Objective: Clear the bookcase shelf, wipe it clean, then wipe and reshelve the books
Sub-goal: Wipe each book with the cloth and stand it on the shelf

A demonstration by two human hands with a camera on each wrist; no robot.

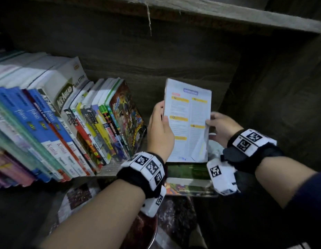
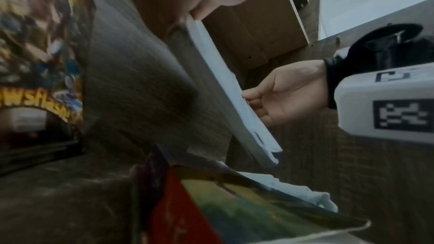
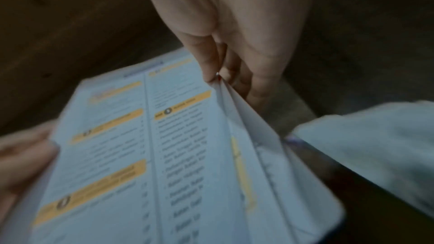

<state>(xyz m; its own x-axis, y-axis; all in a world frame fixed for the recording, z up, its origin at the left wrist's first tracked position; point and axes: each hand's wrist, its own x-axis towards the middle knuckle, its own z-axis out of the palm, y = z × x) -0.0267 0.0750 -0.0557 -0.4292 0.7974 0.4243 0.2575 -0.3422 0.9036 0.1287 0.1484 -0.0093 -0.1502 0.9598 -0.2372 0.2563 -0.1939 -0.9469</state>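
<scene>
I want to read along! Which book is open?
The white book held up by both hands, left hand and right hand, showing a page with yellow bars. The row of books on the shelf is all shut.

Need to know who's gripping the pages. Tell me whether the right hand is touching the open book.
Touching. The right wrist view shows the right hand pinching the page edges of the open book between its fingertips.

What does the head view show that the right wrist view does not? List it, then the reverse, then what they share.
Head view only: the row of colourful books leaning on the dark wooden shelf, and both wristbands. Right wrist view only: right fingertips pinching folded loose pages, seen close. Both: the white booklet with yellow headings, gripped by the left hand and right hand.
</scene>
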